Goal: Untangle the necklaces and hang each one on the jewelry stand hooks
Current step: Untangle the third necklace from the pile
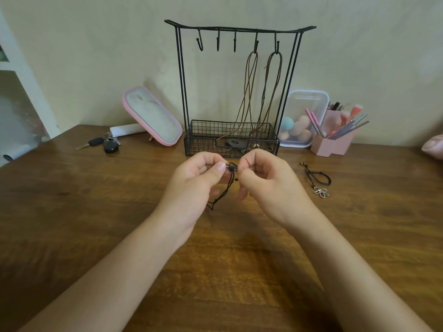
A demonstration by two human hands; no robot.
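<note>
Both forearms reach forward; left hand [199, 178] and right hand [266, 178] pinch a black necklace [224, 190] between them above the tabletop [96, 212]. Tugging apart hard could cinch its tangle tighter. A flower necklace [317, 180] lies right of them, and the stand [182, 92] is beyond.

A head-worn wide-angle camera is looking forward and down, close over the table [72, 224], facing the jewelry stand [203, 144] at the wall [96, 44].

Wooden table [72, 212] against a pale wall [96, 56]
Its dark brown grained top runs back to the plain cream-green wall; a white shelf frame [33, 92] stands past the table's far left corner, under soft, even light
</note>
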